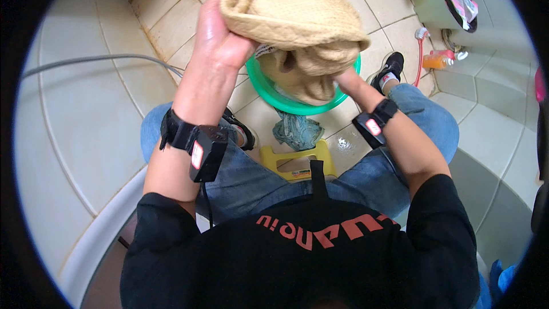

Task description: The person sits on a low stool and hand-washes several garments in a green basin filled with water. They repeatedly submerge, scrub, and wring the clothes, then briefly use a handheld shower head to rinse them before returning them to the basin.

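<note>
A wet-looking beige cloth hat (300, 17) with a quilted brim is held up over a green plastic basin (291, 107) on the floor. My left hand (223, 34) grips the brim at its left side, fingers partly hidden behind the cloth. On the lower right, my right hand (349, 81) holds the hanging part of the hat, its fingers mostly hidden by the fabric. The hat covers most of the basin's inside. Just below the basin lies a crumpled teal patterned cloth (298, 131).
A yellow plastic stool (268, 159) is between my legs. To the right are a red-handled brush (419, 60), an orange bottle (435, 62) and a waste bin (433, 8). A grey hose (103, 57) runs along the left tiled wall.
</note>
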Demonstrator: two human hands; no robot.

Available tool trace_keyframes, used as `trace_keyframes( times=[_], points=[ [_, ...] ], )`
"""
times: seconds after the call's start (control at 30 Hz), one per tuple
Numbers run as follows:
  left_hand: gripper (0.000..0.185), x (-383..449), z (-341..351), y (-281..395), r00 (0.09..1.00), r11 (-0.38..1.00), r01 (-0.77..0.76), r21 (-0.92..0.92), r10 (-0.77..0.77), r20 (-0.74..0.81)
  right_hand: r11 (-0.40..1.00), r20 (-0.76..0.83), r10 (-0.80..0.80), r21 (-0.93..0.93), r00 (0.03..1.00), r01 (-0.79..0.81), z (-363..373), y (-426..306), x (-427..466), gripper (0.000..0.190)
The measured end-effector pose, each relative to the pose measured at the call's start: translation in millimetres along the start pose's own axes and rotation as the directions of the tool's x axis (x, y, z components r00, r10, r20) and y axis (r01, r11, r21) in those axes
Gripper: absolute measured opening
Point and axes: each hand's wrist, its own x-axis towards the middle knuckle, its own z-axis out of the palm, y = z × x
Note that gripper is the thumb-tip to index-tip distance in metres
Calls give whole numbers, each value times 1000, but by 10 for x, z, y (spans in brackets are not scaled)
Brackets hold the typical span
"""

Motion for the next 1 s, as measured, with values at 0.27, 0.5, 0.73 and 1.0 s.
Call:
trace_keyframes(
  times=[0.27,0.5,0.73,1.0],
  points=[
    [36,96,-239,-519,918,657,134,742,200,-343,832,-135,486,375,863,-410,-422,193,-50,46],
    [46,5,-893,-821,891,228,412,882,101,-442,875,-471,476,172,743,-452,-827,1189,114,47],
    [49,-75,-992,-858,913,185,397,899,22,-408,782,-637,307,-255,707,-569,-547,1452,473,77],
    [51,-8,-906,-821,926,236,364,901,9,-377,621,-374,502,-472,780,-626,-549,1444,705,63]
  ],
)
